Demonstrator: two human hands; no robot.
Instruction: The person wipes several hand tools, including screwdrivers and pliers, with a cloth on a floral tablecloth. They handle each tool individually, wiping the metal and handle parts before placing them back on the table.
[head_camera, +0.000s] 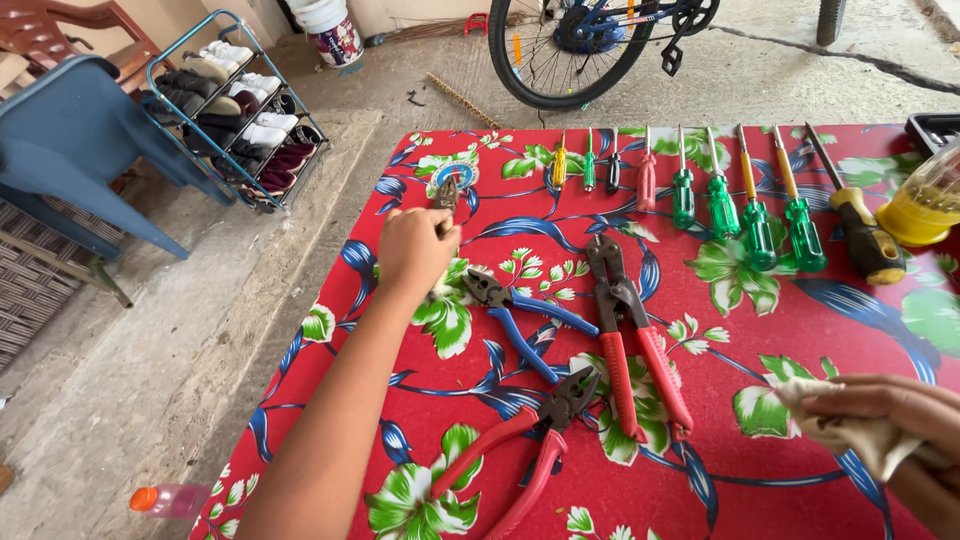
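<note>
While the left hand (415, 250) reaches out across the worktop (860, 330), its grip is closed around the handles of a small pair of pliers (445, 193), whose dark jaws stick out past the fingers toward the far edge. The right hand (890, 415) sits at the near right corner, fingers pinched on a crumpled pale cloth (850, 430).

Worktop covered in red floral oilcloth. Lying just right of the left hand: blue-handled pliers (520, 325). Beside those, large red-handled cutters (630, 340), jaws pointing away. Nearer the person, red-handled combination pliers (530, 440), handles spread apart.

Along the far edge, a row of screwdrivers (720, 200), yellow, green, black, red, then several green ones; at the right end, a bigger black-and-yellow screwdriver (865, 235). Yellow-based clear container (925, 205) at the right edge.

Beyond the worktop: bicycle wheel (560, 50), shoe rack (235, 110), blue chair (85, 150). On the floor at near left, a small bottle with orange cap (170, 499).
</note>
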